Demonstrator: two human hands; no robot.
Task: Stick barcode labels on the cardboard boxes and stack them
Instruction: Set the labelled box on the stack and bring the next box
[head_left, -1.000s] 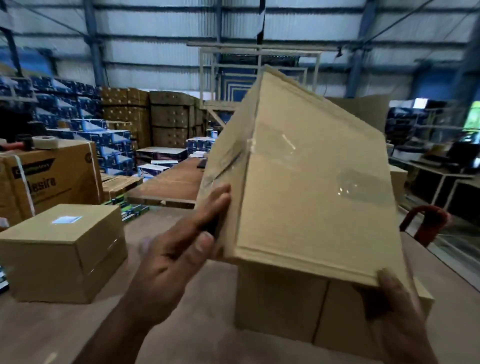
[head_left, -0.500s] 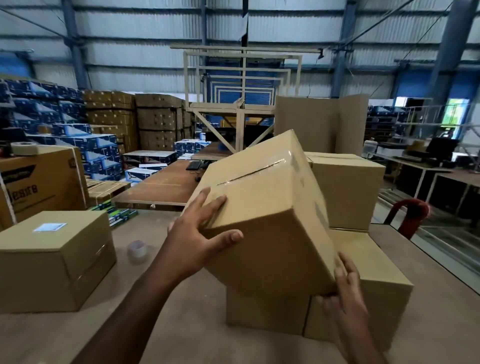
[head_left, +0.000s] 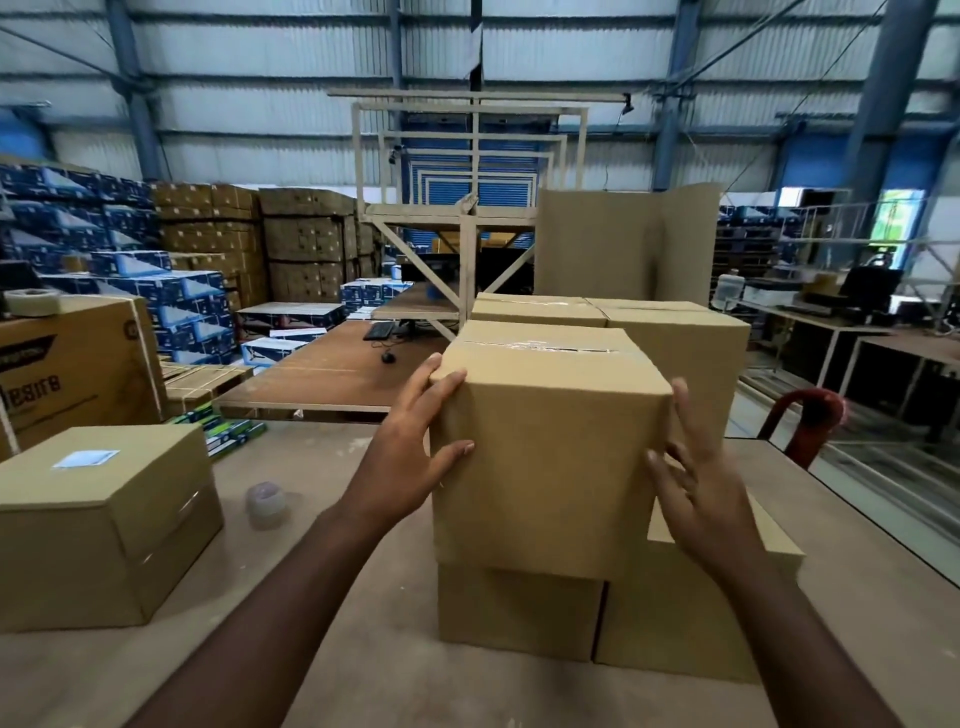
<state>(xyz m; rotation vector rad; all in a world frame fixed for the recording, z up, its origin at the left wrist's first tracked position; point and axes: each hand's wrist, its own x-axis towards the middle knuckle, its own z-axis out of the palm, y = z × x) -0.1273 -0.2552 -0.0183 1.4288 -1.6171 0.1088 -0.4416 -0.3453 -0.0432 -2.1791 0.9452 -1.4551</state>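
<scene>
Warehouse table (head_left: 363, 649), hands flanking upright box (head_left: 545, 467)

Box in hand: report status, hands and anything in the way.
Left hand and right hand flat on the sides of the box. Box upright on the stack, taped seam up. Tape roll left, well clear.

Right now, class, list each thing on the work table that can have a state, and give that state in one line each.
Held box: upright, taped shut, set on the lower box.
Lower box: closed, bearing the held box.
Left hand: flat against the held box's left side.
Right hand: pressed on its right side.
Labelled box: closed, white label on top, standing apart.
Tape roll: standing on the table, untouched.
</scene>
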